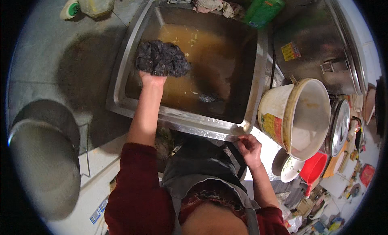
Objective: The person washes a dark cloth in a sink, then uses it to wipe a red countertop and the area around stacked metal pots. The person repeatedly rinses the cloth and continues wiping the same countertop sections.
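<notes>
A crumpled dark grey cloth (162, 59), wet-looking, is bunched over my left hand (154, 79), which holds it above the left part of a stainless steel sink (194, 115). The cloth hides most of those fingers. Murky brown water (178, 86) stands in the basin, with pale scraps and a small patch of foam on it. At the front right corner my right hand (251, 150) has its fingers curled against the sink's outer rim.
Right of the sink are a tipped white plastic bucket (310, 123), a large steel container (309, 47) and a red dipper (313, 168). Rags (207, 3) and a green bottle (263, 9) line the back edge. A big metal pot (45, 174) stands at left.
</notes>
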Tool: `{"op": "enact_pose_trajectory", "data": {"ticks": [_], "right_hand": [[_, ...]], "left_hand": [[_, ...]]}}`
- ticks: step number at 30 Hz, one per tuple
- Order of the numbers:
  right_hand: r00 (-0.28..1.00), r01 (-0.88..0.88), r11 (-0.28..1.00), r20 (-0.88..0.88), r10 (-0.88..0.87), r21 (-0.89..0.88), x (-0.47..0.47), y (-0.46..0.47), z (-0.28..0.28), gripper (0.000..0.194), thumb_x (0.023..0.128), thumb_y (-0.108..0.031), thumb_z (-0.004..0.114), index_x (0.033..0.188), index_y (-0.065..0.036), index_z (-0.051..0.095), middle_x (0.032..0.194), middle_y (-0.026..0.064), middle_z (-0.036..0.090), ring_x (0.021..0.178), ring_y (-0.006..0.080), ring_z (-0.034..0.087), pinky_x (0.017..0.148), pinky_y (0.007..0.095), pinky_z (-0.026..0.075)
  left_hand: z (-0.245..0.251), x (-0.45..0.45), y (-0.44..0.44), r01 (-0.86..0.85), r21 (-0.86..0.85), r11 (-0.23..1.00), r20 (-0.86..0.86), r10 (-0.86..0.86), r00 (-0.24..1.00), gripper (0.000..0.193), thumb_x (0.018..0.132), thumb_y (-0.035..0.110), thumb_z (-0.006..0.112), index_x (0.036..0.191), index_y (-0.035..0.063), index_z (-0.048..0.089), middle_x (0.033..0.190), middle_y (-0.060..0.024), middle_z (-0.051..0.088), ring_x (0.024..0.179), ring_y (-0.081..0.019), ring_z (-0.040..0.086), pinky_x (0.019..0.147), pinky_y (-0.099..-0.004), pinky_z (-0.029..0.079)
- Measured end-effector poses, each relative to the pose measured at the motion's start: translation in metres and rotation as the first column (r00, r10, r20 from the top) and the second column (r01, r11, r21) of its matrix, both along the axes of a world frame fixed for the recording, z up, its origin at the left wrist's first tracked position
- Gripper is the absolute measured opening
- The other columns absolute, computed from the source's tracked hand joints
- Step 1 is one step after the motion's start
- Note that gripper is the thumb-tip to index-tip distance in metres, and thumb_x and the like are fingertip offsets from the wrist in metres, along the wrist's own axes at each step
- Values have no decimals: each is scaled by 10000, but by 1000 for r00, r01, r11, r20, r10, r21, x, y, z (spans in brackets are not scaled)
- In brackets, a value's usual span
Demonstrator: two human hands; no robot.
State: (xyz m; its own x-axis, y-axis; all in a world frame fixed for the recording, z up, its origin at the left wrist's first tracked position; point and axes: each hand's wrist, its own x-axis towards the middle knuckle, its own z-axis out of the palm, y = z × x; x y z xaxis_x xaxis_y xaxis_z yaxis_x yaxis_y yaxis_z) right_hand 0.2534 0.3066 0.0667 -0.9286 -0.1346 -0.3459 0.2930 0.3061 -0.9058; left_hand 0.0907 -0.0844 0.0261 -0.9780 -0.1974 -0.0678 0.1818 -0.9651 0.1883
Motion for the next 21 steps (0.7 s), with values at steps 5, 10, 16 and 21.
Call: {"op": "enact_pose_trajectory", "data": {"ticks": [5,10,16,21], "right_hand": [[925,-273,950,-230,303,151,-90,-100,-18,291,761,0,627,1051,4,612,988,114,588,835,194,612,731,290,495],[877,-397,791,-62,476,466,-208,-209,-118,615,737,-252,670,1274,-32,468,1237,214,507,1149,389,481,972,420,394],[895,-420,717,124,428,556,-245,-240,-235,632,756,-315,648,1290,-45,443,1345,178,438,1228,365,424,1010,425,361],[559,-56,642,-509,655,764,-255,-260,-310,467,778,-412,615,1123,-98,615,1177,145,600,1117,309,549,894,391,453]], "left_hand": [[-38,-26,-13,-134,91,987,260,107,960,436,909,429,384,1099,107,608,1144,-117,597,1070,-330,541,959,-530,411],[-50,-34,-27,85,69,994,-220,-68,973,390,899,419,418,1046,116,614,1079,-95,610,1034,-313,550,943,-515,418],[-35,-28,-26,-57,69,996,68,53,996,397,887,446,432,1069,141,609,1111,-93,602,1065,-322,536,945,-531,414],[-25,-33,-23,-169,276,946,339,68,938,412,873,469,452,1061,140,612,1095,-105,608,1054,-325,544,949,-542,410]]}}
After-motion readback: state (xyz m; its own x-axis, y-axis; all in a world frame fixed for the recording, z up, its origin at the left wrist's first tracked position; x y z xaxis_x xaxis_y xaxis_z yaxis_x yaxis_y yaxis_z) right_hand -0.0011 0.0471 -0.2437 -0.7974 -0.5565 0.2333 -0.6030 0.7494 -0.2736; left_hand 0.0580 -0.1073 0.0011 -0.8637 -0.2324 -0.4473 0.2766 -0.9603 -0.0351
